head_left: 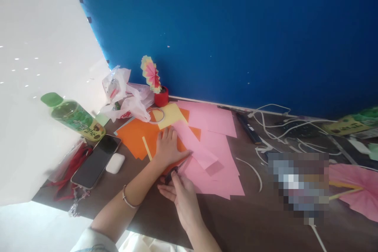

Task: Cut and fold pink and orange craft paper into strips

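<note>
My left hand (168, 147) lies flat, fingers spread, over orange paper (134, 136) and against the left edge of a long pink paper strip (195, 145). Close below it, my right hand (184, 199) is closed around what look like dark-handled scissors (170, 175). Their thin blade points up and right, by the pink paper; whether it touches the paper I cannot tell. Larger pink sheets (220, 165) spread under and right of the strip. A yellow sheet (169, 115) and a narrow yellow strip (147, 147) rest on the orange paper.
A tape ring (163, 116), plastic bags (134, 104) and a paper fan flower (151, 74) in a red holder (161, 97) stand behind. At left are a bottle (73, 116), a phone (96, 161) and a white case (115, 163). White cables (262, 122) and a pink paper fan (360, 189) lie right.
</note>
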Demonstrator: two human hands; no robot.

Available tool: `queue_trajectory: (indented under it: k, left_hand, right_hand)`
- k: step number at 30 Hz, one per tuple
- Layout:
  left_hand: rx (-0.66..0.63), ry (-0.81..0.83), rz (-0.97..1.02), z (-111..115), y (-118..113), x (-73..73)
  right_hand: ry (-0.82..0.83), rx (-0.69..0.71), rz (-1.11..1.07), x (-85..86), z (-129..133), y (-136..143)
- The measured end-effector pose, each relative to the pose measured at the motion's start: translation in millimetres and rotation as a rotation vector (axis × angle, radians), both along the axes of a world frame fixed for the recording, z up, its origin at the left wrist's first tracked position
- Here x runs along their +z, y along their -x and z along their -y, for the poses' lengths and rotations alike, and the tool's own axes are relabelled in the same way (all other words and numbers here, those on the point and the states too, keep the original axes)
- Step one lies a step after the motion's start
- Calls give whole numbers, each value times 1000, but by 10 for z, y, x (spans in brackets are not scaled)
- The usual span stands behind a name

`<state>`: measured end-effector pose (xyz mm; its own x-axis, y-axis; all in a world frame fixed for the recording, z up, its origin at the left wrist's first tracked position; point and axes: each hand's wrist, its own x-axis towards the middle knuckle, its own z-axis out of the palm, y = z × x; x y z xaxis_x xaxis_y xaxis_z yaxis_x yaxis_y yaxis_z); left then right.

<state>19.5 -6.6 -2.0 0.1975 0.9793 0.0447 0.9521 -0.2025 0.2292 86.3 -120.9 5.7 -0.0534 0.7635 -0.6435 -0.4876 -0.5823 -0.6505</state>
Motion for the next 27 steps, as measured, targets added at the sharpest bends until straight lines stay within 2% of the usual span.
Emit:
queue_trajectory:
  k: [18, 27]
  left_hand:
    - [-7, 22, -9, 6, 4, 29]
    - [-3, 31, -9, -4, 0, 16]
  right_hand:
    - [-47, -74, -56, 65, 12, 95]
    - [-76, -125, -67, 22, 4, 147]
